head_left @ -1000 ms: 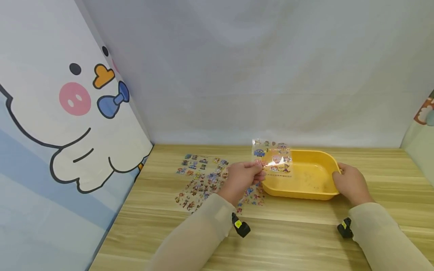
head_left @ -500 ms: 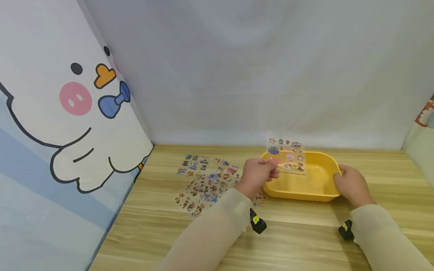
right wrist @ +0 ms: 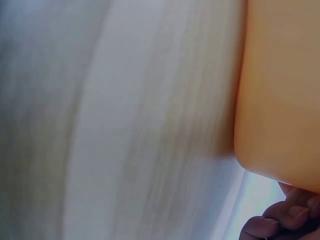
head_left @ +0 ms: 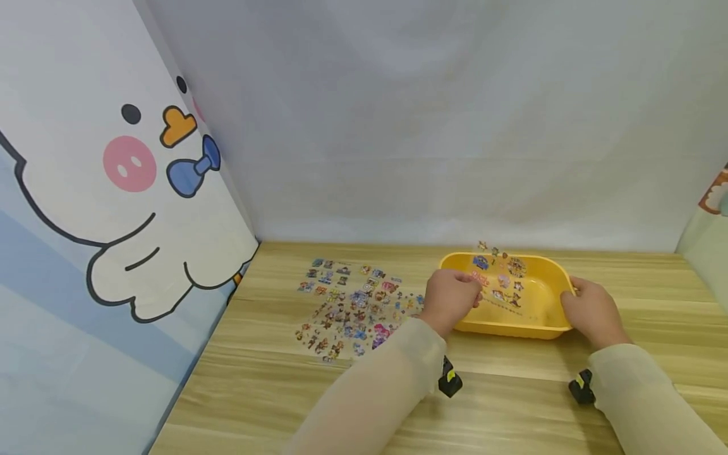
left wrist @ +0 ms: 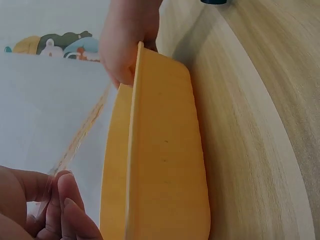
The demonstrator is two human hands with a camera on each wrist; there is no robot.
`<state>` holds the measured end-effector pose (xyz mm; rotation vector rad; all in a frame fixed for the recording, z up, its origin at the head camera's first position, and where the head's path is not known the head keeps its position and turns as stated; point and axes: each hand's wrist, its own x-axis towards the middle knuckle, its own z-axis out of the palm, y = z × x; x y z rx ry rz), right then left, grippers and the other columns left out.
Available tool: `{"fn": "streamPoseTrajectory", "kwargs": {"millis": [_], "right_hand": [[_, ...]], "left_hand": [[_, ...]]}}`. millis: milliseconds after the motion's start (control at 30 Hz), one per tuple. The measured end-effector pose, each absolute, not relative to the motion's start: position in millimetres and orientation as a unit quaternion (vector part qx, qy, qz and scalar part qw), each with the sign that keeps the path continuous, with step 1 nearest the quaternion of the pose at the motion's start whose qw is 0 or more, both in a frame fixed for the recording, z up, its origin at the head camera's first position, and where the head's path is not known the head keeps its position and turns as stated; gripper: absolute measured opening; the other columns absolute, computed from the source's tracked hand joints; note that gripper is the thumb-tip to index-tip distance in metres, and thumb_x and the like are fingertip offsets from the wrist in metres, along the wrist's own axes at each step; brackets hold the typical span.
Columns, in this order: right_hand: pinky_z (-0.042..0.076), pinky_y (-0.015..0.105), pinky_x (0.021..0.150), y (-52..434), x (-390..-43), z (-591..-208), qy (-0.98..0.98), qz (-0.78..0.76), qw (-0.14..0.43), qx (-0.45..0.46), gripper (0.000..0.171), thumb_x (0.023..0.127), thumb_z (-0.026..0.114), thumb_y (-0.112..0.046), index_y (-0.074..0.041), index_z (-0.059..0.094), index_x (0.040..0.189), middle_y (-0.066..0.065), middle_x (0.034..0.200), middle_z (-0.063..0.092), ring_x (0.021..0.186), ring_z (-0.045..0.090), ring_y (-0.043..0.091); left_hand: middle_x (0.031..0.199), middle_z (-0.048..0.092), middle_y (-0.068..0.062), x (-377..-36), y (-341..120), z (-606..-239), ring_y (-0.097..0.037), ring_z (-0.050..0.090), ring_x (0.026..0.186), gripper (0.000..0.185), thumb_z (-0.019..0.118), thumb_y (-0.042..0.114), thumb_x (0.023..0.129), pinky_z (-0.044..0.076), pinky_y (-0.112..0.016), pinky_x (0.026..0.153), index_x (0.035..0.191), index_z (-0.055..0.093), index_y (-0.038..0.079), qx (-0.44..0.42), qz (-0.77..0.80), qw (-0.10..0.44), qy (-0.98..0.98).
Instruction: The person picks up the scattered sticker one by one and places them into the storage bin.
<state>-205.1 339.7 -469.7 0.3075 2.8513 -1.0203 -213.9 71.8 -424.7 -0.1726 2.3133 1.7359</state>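
Between thumb and fingers, my left hand point(head_left: 453, 297) pinches a clear sticker sheet point(head_left: 503, 281) printed with small cartoon figures. The sheet hangs over the yellow tray point(head_left: 506, 328), which shows through it. In the left wrist view the sheet point(left wrist: 82, 132) appears nearly edge-on above the tray's rim, and the fingertips point(left wrist: 70, 195) hold its near edge. My right hand point(head_left: 594, 311) grips the right end of the tray, thumb on the rim. Curled fingers point(right wrist: 282, 217) show under the tray point(right wrist: 285, 100) in the right wrist view.
Several more clear sticker sheets point(head_left: 347, 309) lie spread and overlapping on the wood-grain table point(head_left: 239, 379), left of the tray. A pale curtain point(head_left: 455, 126) closes off the back, and a cartoon-printed panel point(head_left: 68, 189) stands at the left.
My left hand has moved right with the sticker sheet, from the tray's left edge to over its inside, and the sheet has tilted and dropped slightly. The right hand keeps its grip.
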Motion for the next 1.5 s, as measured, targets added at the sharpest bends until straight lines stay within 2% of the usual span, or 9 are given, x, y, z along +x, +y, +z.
{"fn": "streamPoseTrajectory", "kwargs": {"millis": [133,300,367,433,667,767,1033,1333,1500], "right_hand": [[0.05,0.056,0.086,339.6,-204.6,-469.2,0.936,-0.334,0.047,0.104,0.06,0.104,0.035,-0.02,0.02,0.03,0.149,0.044,0.138,0.045,0.102,0.058,0.044],[0.051,0.054,0.085,339.6,-204.5,-468.9,0.935,-0.335,0.045,0.104,0.06,0.104,0.035,-0.019,0.02,0.031,0.149,0.043,0.137,0.047,0.101,0.058,0.043],[0.051,0.054,0.085,339.5,-204.8,-468.9,0.935,-0.335,0.044,0.103,0.06,0.104,0.035,-0.019,0.02,0.031,0.149,0.043,0.138,0.046,0.102,0.058,0.043],[0.051,0.054,0.085,339.2,-205.1,-468.8,0.935,-0.336,0.044,0.102,0.06,0.104,0.036,-0.019,0.02,0.031,0.148,0.043,0.138,0.046,0.103,0.058,0.044],[0.052,0.051,0.083,338.4,-205.7,-468.6,0.936,-0.335,0.044,0.1,0.059,0.104,0.036,-0.019,0.021,0.031,0.148,0.043,0.138,0.046,0.101,0.059,0.042],[0.052,0.051,0.083,338.4,-205.7,-468.5,0.936,-0.334,0.044,0.1,0.059,0.104,0.036,-0.019,0.021,0.031,0.148,0.043,0.138,0.046,0.101,0.059,0.042],[0.052,0.05,0.083,339.3,-205.6,-468.3,0.936,-0.334,0.045,0.101,0.059,0.104,0.036,-0.019,0.021,0.031,0.148,0.042,0.138,0.047,0.101,0.059,0.042],[0.051,0.051,0.083,337.9,-203.6,-465.3,0.937,-0.331,0.043,0.103,0.059,0.104,0.036,-0.018,0.021,0.032,0.148,0.042,0.136,0.048,0.101,0.059,0.042],[0.052,0.049,0.082,336.6,-202.8,-462.5,0.936,-0.332,0.048,0.109,0.059,0.105,0.036,-0.018,0.021,0.031,0.148,0.042,0.135,0.048,0.1,0.059,0.041]], "left_hand": [[0.075,0.073,-0.001,-211.8,74.2,-424.5,-0.016,0.066,0.068,0.022,0.07,0.023,0.098,0.037,-0.029,0.047,0.079,0.077,0.017,-0.046,0.564,0.122,0.816],[0.065,0.065,0.006,-210.0,77.4,-425.7,-0.013,0.044,0.046,0.027,0.071,0.027,0.099,0.034,-0.029,0.045,0.074,0.075,0.017,-0.016,0.495,0.115,0.861],[0.059,0.058,0.007,-209.8,78.4,-427.0,-0.013,0.037,0.044,0.031,0.072,0.028,0.099,0.033,-0.03,0.045,0.07,0.073,0.016,-0.007,0.469,0.112,0.876],[0.054,0.051,0.007,-209.5,78.7,-427.7,-0.013,0.036,0.043,0.033,0.072,0.027,0.099,0.034,-0.029,0.047,0.067,0.07,0.017,-0.001,0.45,0.107,0.887],[0.042,0.026,0.008,-213.0,76.9,-428.0,-0.009,0.023,0.037,0.06,0.076,0.038,0.094,0.021,-0.025,0.04,0.05,0.04,0.019,0.04,0.366,0.068,0.927],[0.042,0.023,0.009,-216.0,72.7,-427.2,-0.007,0.019,0.036,0.062,0.075,0.041,0.094,0.016,-0.023,0.039,0.05,0.036,0.02,0.046,0.347,0.047,0.936],[0.04,0.025,0.008,-224.9,57.8,-427.8,-0.008,0.019,0.033,0.061,0.067,0.037,0.101,0.015,-0.023,0.036,0.049,0.04,0.02,0.057,0.328,0.028,0.943],[0.041,0.027,0.007,-229.4,44.0,-427.2,-0.009,0.021,0.036,0.055,0.066,0.021,0.1,0.017,-0.024,0.038,0.051,0.04,0.019,0.058,0.336,0.039,0.939],[0.049,0.046,0.006,-231.7,35.7,-422.8,-0.01,0.038,0.043,0.037,0.064,0.017,0.1,0.031,-0.025,0.041,0.063,0.061,0.015,0.047,0.338,0.036,0.939]]}}
